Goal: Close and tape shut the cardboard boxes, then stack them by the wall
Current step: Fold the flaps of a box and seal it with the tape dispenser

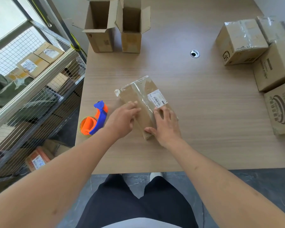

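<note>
Both hands on the taped box, mid-table!
The flat cardboard box (143, 102) lay near the table's (204, 129) middle; the left hand (122, 119) rested relaxed fingers on its left edge, the right hand (164, 125) pressed flat on top, thumb against the near end. The tape dispenser (94, 120) sat left.

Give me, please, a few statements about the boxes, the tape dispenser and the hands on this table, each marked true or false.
1. Both hands rest on the taped box. True: left hand, right hand.
2. The tape dispenser is held in the left hand. False: it lies on the table, untouched.
3. Two open boxes stand upright at the far edge. True.
4. The boxes at the right are open. False: they are closed and taped.
</note>
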Available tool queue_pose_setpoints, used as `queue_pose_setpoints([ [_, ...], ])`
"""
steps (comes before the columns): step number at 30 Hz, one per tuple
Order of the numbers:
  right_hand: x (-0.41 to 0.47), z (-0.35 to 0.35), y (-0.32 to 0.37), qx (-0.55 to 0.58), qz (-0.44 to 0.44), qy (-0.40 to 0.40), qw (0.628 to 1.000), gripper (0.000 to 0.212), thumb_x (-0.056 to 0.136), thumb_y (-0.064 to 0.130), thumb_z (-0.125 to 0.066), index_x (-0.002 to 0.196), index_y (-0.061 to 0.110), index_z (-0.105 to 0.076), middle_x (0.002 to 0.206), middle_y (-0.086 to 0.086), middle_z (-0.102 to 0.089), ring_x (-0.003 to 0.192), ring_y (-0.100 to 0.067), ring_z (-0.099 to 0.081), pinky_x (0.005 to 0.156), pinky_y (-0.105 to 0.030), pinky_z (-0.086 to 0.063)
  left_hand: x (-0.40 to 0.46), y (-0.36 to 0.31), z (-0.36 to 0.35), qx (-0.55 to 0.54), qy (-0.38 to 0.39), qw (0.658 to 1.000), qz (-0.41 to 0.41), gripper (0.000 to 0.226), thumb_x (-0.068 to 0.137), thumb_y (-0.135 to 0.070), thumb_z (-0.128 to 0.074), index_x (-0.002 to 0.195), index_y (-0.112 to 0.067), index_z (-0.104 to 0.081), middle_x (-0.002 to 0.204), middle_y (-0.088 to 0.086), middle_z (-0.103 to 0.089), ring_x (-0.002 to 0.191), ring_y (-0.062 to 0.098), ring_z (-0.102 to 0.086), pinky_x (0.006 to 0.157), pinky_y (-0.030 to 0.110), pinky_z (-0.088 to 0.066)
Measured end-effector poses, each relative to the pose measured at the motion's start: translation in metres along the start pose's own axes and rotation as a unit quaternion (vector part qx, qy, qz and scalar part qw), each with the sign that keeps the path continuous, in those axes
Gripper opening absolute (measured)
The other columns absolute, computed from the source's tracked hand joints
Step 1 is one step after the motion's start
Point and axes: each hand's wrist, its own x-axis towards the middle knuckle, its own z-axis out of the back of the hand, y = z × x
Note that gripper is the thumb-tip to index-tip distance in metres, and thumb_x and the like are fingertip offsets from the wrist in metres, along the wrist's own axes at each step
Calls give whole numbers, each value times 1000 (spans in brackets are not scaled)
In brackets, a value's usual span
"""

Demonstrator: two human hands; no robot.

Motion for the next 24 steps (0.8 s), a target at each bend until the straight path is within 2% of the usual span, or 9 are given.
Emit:
queue_pose_setpoints([
  [2,7,9,-8,-2,35,37,999,89,91,62,-61,161,26,-18,162,-4,-13,151,-28,-10,126,-43,-11,12,2,5,37,63,997,28,57,93,-15,-67,147,-24,-53,167,6,-25,154,30,-23,122,47,-28],
  [4,16,24,-17,-7,48,72,996,89,90,55,-68,161,29,-20,164,0,-12,153,-28,-11,126,-45,-13,20,4,9,82,109,990,47,57,100,-35,-61,153,-39,-42,171,1,-4,158,27,-4,126,44,-14],
  [8,27,42,-14,4,17,115,993,95,81,52,-80,157,27,-27,161,0,-15,152,-28,-16,121,-45,-26,24,6,11,82,153,983,66,55,103,-45,-52,154,-51,-31,171,1,6,158,28,3,127,45,-3],
  [10,27,39,1,6,-14,107,994,106,70,66,-82,152,21,-32,160,-5,-18,153,-29,-17,119,-47,-31,22,5,9,76,158,982,75,56,104,-43,-51,154,-52,-29,171,0,6,157,28,2,127,47,-4],
  [12,28,31,13,-27,-31,95,995,113,65,68,-84,150,17,-31,161,-10,-18,154,-33,-13,120,-50,-28,22,5,8,74,156,982,75,56,104,-41,-50,154,-53,-27,171,0,6,157,28,2,126,47,-5],
  [16,37,33,8,-55,-29,109,992,106,75,42,-89,153,13,-24,163,-6,-12,156,-33,-8,120,-47,-29,24,3,15,97,154,981,66,52,105,-42,-45,153,-56,-27,171,-1,-5,155,27,-10,121,45,-15],
  [19,41,46,-3,-81,-38,109,990,93,87,10,-74,159,17,-16,169,3,-4,156,-31,-12,112,-46,-38,22,-2,18,123,137,983,30,50,105,-41,-44,152,-52,-33,161,-3,-28,140,27,-31,113,42,-24],
  [22,44,48,-8,-72,-23,86,993,86,86,-7,-65,156,22,-25,170,9,-4,155,-32,-16,109,-49,-44,21,1,22,107,139,984,-15,56,100,-33,-56,153,-40,-39,145,-1,-42,127,29,-44,108,41,-36],
  [24,48,41,-12,-61,-15,78,995,90,80,-13,-67,152,24,-28,169,10,-6,155,-32,-14,104,-50,-50,23,14,25,53,149,987,-35,61,94,-32,-69,151,-31,-47,144,0,-45,131,29,-44,110,44,-39],
])
